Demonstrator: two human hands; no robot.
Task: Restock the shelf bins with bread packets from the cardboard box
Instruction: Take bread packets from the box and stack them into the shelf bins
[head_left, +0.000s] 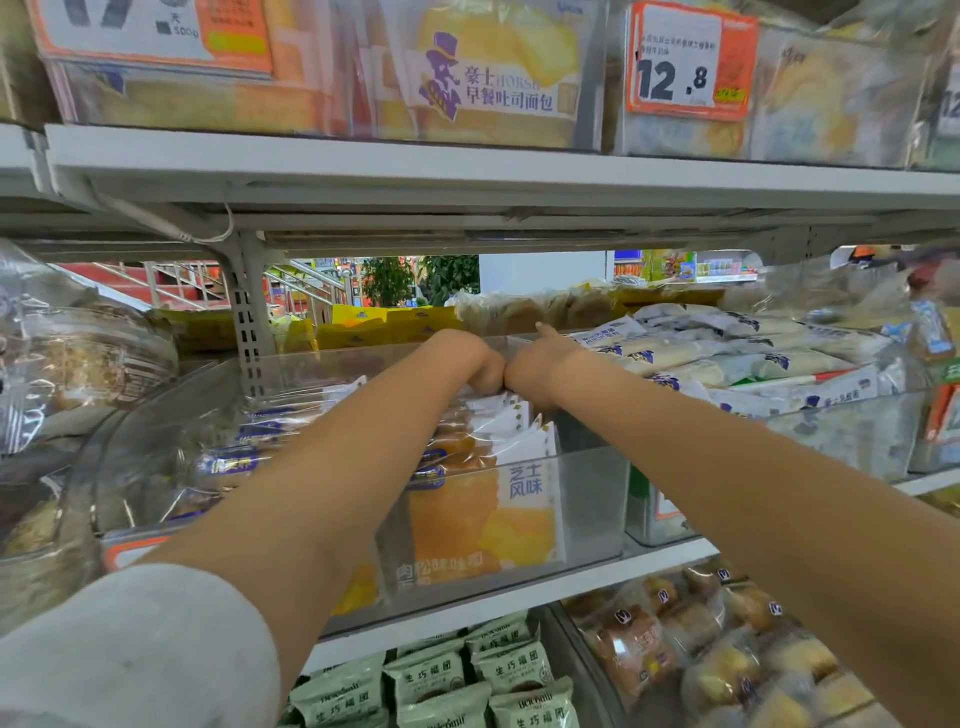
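Both my arms reach into a clear plastic bin (592, 499) on the middle shelf. My left hand (480, 364) and my right hand (537, 366) meet side by side at the back of the bin, wrists bent down over a row of upright orange and white bread packets (488, 519). The fingers of both hands point down behind the packet tops and are mostly hidden. One digit of my right hand sticks up. The cardboard box is out of view.
A bin of white and blue bread packets (769, 364) stands to the right, and clear-wrapped buns (62, 364) to the left. The shelf above (467, 171) holds toast packets and a 12.8 price tag (685, 62). Below lie green packets (441, 680) and small buns (727, 660).
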